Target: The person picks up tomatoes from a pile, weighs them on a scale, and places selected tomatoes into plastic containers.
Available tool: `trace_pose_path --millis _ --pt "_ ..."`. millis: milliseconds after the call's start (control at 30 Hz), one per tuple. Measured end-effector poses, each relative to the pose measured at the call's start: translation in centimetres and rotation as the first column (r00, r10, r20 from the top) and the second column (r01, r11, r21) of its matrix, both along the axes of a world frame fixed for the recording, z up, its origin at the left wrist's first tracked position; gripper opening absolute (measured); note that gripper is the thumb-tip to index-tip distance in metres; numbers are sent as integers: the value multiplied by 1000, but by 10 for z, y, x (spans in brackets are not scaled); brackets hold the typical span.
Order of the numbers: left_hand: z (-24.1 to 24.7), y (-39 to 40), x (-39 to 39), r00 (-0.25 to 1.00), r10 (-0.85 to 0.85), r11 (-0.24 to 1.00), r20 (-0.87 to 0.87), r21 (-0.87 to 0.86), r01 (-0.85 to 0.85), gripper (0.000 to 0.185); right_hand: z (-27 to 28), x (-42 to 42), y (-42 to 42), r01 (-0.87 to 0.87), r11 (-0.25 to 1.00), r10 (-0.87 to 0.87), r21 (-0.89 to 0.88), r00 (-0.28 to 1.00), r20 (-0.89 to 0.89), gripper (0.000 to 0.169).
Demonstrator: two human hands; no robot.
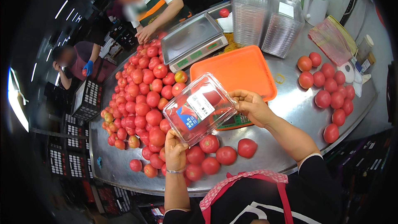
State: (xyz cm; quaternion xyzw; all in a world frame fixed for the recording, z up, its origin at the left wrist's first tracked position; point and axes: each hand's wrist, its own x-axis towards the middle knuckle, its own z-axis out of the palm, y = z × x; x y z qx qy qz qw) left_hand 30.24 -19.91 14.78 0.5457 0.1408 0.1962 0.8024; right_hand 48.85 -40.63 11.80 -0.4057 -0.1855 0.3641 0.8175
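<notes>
Between my two hands I hold a clear plastic clamshell box (199, 109) with a printed label, tilted above the metal table. My left hand (175, 149) grips its lower left corner, and my right hand (250, 107) pinches its right corner. The box seems to have little or nothing in it; the tomatoes show through from beneath. Behind it lies an orange plastic tray (233, 68) on a digital scale (233, 123), whose green panel is partly covered. A big heap of tomatoes (143, 109) spreads to the left, with several loose ones (226, 155) below the box.
A second scale (191, 39) stands at the back, beside stacks of clear plastic boxes (250, 15) and a white electric kettle (315, 6). More tomatoes (337, 99) lie at the right. Two people work beyond the table (270, 149); black crates (88, 99) stand at the left.
</notes>
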Motion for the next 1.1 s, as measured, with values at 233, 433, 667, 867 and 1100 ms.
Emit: trace_pose_path --millis 233,433,667,867,1100 --pt "0 -11 5 974 -131 976 185 -145 159 44 -5 -5 -27 17 994 -24 112 998 65 40" --pt "-2 -26 1 987 -91 923 132 -361 133 72 17 -18 -38 -59 996 55 64 997 61 44" --pt "-27 -23 -5 994 -112 881 3 -462 101 74 14 -13 -61 -36 999 38 -13 973 229 28" --pt "-5 -38 -16 998 23 873 52 -487 5 62 -52 80 -107 852 420 -305 -311 456 836 15" --pt "-4 -54 -21 999 -48 910 8 -412 47 77 -151 124 -105 951 171 344 -257 187 920 10"
